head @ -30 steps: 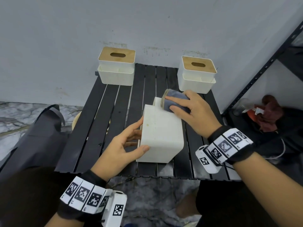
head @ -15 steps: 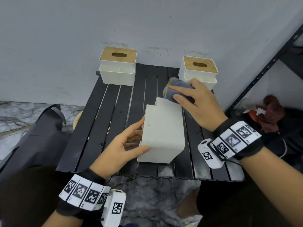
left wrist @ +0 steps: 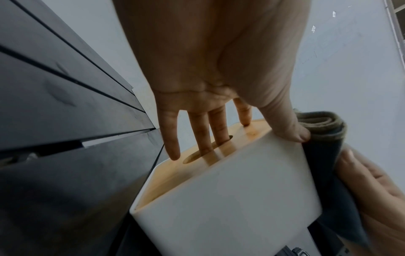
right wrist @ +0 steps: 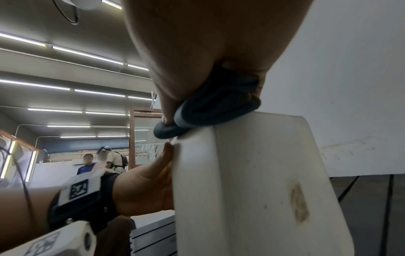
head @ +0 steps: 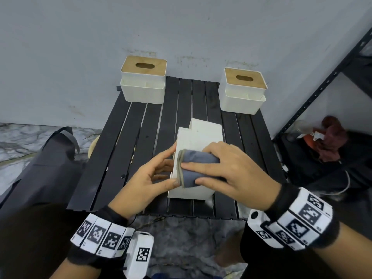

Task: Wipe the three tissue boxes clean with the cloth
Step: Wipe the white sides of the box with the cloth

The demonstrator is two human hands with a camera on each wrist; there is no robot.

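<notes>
My left hand (head: 148, 179) lies flat against the left side of the box (head: 201, 135), fingers (left wrist: 198, 136) straight and spread, thumb laid along its top edge. My right hand (head: 231, 174) sits on top of the box, fingers curled over the folded cloth (head: 198, 168), thumb at its near side, pressing it down. Both forearms come in from below, wrists banded, and meet by the table's (head: 124, 141) near edge.

- Near tissue box (head: 199, 141): white, brownish smear (right wrist: 299, 204) on one face, tan wooden lid (left wrist: 166, 176).
- Left rear tissue box (head: 143, 91) and right rear tissue box (head: 241, 101): white, tan wooden tops.
- Cloth (head: 196, 160): blue-grey, khaki edging.
- Table (head: 124, 141): black slats.
- Wristbands (head: 100, 236): black, white tags bearing black square codes.
</notes>
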